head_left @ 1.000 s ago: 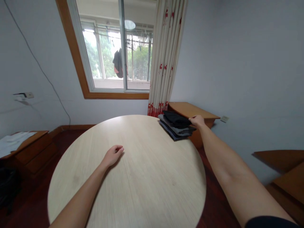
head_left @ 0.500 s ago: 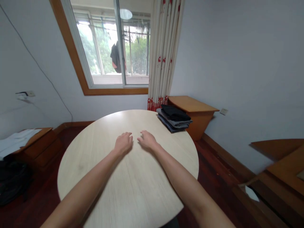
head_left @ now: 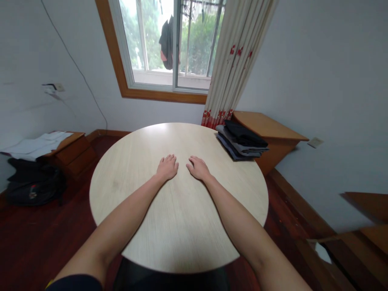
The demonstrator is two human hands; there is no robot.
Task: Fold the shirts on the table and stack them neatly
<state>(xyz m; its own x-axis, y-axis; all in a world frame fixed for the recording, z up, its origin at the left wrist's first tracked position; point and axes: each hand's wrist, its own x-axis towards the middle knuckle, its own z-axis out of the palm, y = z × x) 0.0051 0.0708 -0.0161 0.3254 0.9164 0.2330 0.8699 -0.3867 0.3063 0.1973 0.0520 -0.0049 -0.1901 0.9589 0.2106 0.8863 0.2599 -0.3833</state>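
My left hand (head_left: 167, 166) lies palm down near the middle of the round pale wooden table (head_left: 178, 226), fingers slightly apart, holding nothing. Just to its right, my right hand (head_left: 198, 167) also rests on the tabletop with loosely curved fingers and nothing in them. A gap separates the two hands. At the table's back right edge sits a stack of folded dark and grey clothes (head_left: 242, 141), touched by neither hand.
Behind the clothes stands a wooden desk (head_left: 269, 127). On the left are a drawer cabinet (head_left: 75, 155) with papers (head_left: 39, 145) and a black bag (head_left: 33, 188) on the floor. A curtain (head_left: 233, 60) hangs beside the window.
The view has tilted down and turned, showing the table's near edge. My hands have settled flatter on the tabletop; the clothes stack stays in place.
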